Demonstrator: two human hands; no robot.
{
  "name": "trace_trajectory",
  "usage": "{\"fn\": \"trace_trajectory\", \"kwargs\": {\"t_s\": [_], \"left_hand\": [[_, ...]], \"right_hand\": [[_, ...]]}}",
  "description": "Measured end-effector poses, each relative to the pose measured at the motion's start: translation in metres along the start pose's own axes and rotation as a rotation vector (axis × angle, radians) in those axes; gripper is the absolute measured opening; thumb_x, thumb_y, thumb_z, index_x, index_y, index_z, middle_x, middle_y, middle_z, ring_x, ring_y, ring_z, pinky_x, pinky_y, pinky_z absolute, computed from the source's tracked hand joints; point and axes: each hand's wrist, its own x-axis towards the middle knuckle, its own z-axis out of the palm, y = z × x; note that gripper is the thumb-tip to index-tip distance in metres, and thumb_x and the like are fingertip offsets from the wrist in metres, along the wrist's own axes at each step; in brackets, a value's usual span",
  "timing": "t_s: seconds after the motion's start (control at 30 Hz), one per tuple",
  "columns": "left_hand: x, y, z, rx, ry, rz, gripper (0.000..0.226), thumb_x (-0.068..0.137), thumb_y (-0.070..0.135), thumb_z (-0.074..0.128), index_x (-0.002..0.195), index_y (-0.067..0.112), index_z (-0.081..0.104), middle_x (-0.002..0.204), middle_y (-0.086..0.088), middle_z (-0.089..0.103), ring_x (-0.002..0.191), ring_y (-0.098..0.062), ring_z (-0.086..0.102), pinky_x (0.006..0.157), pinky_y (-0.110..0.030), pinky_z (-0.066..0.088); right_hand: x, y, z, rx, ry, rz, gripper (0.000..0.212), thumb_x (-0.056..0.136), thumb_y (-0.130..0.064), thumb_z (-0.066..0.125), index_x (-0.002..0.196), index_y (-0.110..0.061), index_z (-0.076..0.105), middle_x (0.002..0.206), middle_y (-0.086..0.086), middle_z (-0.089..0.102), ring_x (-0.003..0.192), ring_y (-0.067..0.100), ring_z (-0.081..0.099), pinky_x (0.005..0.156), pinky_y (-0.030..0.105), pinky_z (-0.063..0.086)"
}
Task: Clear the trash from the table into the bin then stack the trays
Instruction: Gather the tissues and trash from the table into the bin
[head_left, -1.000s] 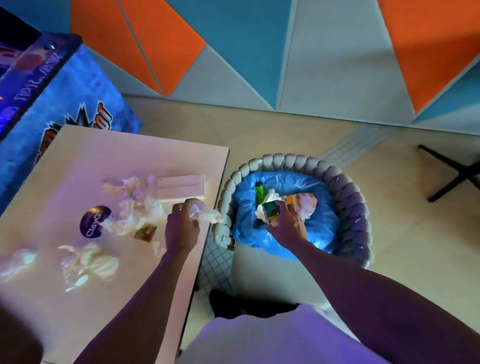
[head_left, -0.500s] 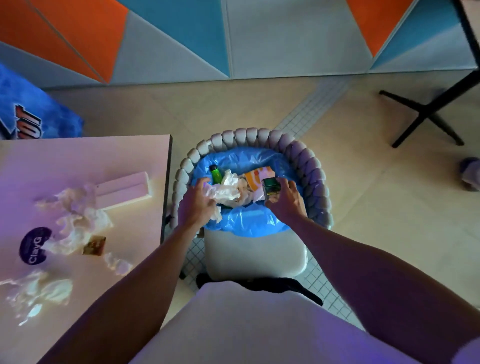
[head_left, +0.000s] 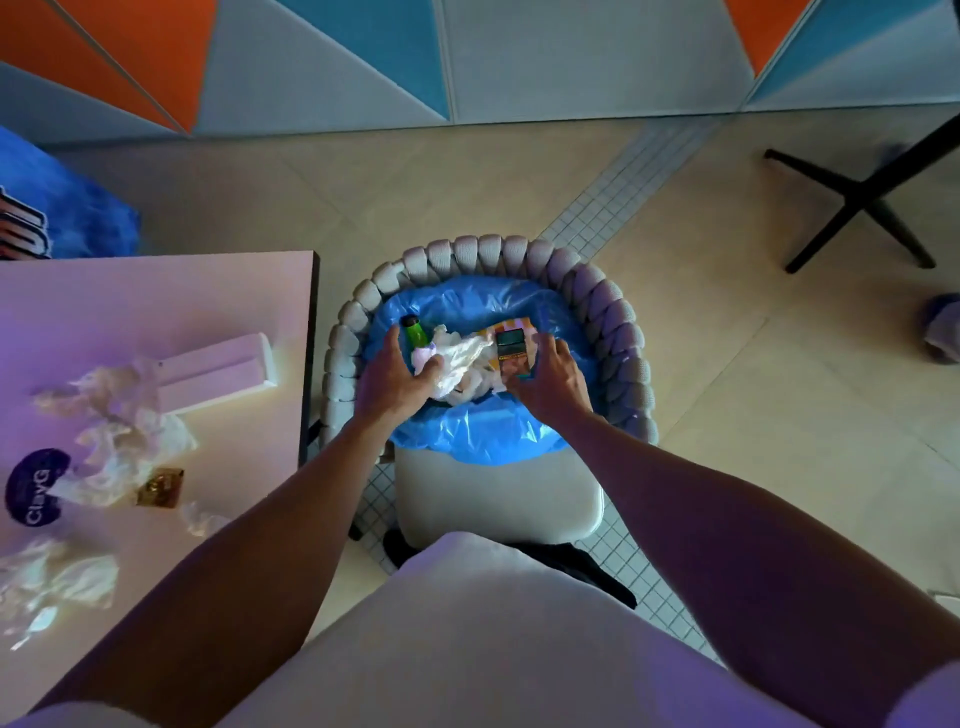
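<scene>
Pink table (head_left: 156, 291) beside the bin (head_left: 467, 247) holds crumpled tissues (head_left: 130, 431).

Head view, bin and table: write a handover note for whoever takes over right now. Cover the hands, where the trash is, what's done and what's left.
Left hand: open over the bin, thumb against a crumpled tissue lying inside.
Right hand: open over the bin, fingers spread, small printed box at its fingertips, apparently no grip on it.
Done: green bottle, tissue and box are in the bin.
On the table: tissue clumps, gold wrapper, white tray.
Left: bin the table trash, then stack the trays; only one tray is in view.
</scene>
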Motion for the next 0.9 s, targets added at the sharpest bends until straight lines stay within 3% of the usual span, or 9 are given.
{"fn": "trace_trajectory", "kwargs": {"t_s": [0.17, 0.33, 0.57, 0.77, 0.9], "left_hand": [[-0.024, -0.031, -0.003, -0.051, -0.024, -0.036, 0.080, 0.097, 0.057, 0.062, 0.161, 0.021, 0.030, 0.152, -0.004, 0.057, 0.136, -0.029, 0.057, 0.111, -0.048, 0.047], [-0.052, -0.068, -0.007, -0.175, -0.060, -0.081, 0.066, 0.098, 0.046, 0.066, 0.154, 0.018, 0.043, 0.143, -0.003, 0.064, 0.118, -0.021, 0.068, 0.105, -0.043, 0.053], [-0.086, -0.111, -0.018, -0.231, 0.007, -0.097, 0.049, 0.097, 0.034, 0.071, 0.138, 0.009, 0.059, 0.132, -0.009, 0.071, 0.115, -0.025, 0.070, 0.101, -0.042, 0.055], [-0.109, -0.148, -0.033, -0.244, 0.056, -0.133, 0.044, 0.097, 0.041, 0.068, 0.132, 0.016, 0.064, 0.132, -0.001, 0.071, 0.120, -0.023, 0.068, 0.104, -0.040, 0.052], [-0.123, -0.178, -0.044, -0.311, 0.116, -0.157, 0.036, 0.096, 0.040, 0.069, 0.123, 0.016, 0.068, 0.124, -0.002, 0.075, 0.113, -0.022, 0.071, 0.099, -0.039, 0.055]], "right_hand": [[-0.007, 0.005, 0.006, -0.073, -0.088, 0.030, 0.057, 0.085, -0.035, 0.073, 0.135, -0.015, 0.054, 0.130, 0.011, 0.055, 0.119, 0.036, 0.059, 0.097, 0.043, 0.050], [-0.020, -0.001, 0.020, -0.128, -0.149, 0.007, 0.045, 0.088, -0.032, 0.069, 0.129, -0.015, 0.058, 0.129, 0.010, 0.058, 0.120, 0.034, 0.058, 0.098, 0.041, 0.050], [-0.042, -0.022, 0.040, -0.156, -0.183, -0.074, 0.043, 0.087, -0.028, 0.071, 0.127, -0.016, 0.060, 0.131, 0.003, 0.062, 0.122, 0.028, 0.059, 0.099, 0.040, 0.050], [-0.061, -0.052, 0.063, -0.185, -0.209, -0.165, 0.037, 0.087, -0.028, 0.072, 0.121, -0.015, 0.064, 0.126, 0.004, 0.064, 0.117, 0.027, 0.062, 0.099, 0.040, 0.050], [-0.074, -0.079, 0.083, -0.239, -0.240, -0.261, 0.037, 0.089, -0.029, 0.071, 0.122, -0.015, 0.065, 0.125, 0.003, 0.065, 0.116, 0.024, 0.062, 0.100, 0.038, 0.049]]}}
